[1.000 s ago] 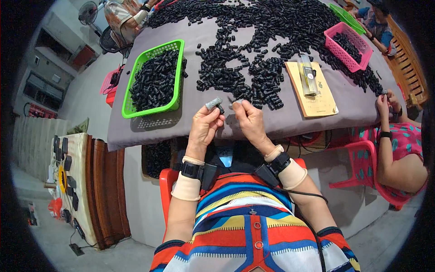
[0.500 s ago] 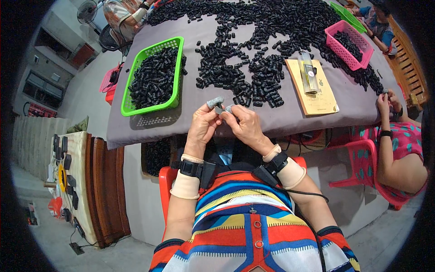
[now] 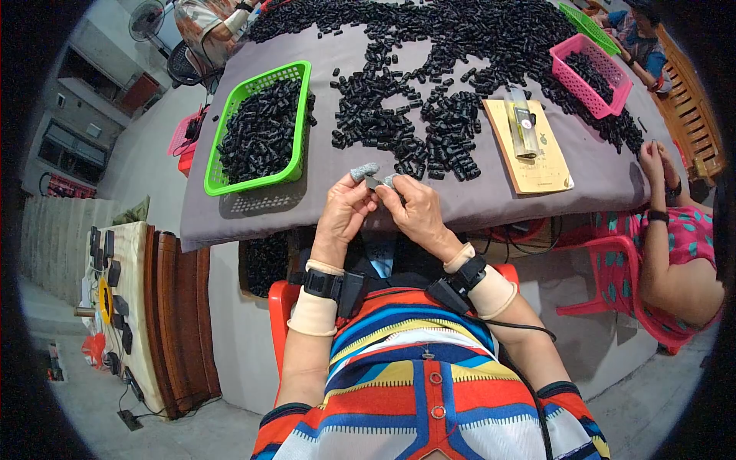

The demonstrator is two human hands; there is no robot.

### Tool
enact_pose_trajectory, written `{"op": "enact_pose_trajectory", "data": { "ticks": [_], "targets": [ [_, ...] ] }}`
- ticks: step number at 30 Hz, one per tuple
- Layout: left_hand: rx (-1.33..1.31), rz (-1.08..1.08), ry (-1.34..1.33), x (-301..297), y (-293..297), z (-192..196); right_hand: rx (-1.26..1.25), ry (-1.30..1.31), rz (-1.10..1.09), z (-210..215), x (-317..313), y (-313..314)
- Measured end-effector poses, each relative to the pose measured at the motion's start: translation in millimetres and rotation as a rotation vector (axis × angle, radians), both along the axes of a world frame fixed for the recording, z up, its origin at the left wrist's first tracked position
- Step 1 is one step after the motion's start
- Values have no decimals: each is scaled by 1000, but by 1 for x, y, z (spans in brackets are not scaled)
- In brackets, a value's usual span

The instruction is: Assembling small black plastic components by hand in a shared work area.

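So your left hand (image 3: 346, 208) and right hand (image 3: 414, 211) pinched one small black piece (image 3: 373, 182) together near the table edge (image 3: 307, 222). It could have slipped and dropped to the floor.

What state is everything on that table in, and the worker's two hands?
Left hand: pinching a small part, fingertip capped grey.
Right hand: closed on the same small part.
Green basket: heaped with black pieces.
Pink basket: partly filled.
Yellow card: lying flat.
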State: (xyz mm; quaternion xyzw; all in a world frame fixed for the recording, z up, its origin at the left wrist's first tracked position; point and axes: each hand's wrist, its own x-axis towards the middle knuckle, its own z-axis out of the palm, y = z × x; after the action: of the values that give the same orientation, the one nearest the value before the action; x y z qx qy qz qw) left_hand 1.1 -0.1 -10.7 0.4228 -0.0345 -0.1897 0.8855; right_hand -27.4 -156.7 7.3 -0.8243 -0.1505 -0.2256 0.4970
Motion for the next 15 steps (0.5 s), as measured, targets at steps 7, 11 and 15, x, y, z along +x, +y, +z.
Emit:
{"op": "enact_pose_trajectory", "data": {
  "ticks": [7, 11, 15],
  "targets": [
    [-64, 21, 62, -1, -1, 6, 130, 12, -5, 0, 2, 1],
    [-37, 13, 76, -2, 0, 11, 72, 82, -26, 2, 2, -3],
    [-76, -18, 31, -2, 4, 6, 134, 125, -13, -1, 3, -3]
  ]
}}
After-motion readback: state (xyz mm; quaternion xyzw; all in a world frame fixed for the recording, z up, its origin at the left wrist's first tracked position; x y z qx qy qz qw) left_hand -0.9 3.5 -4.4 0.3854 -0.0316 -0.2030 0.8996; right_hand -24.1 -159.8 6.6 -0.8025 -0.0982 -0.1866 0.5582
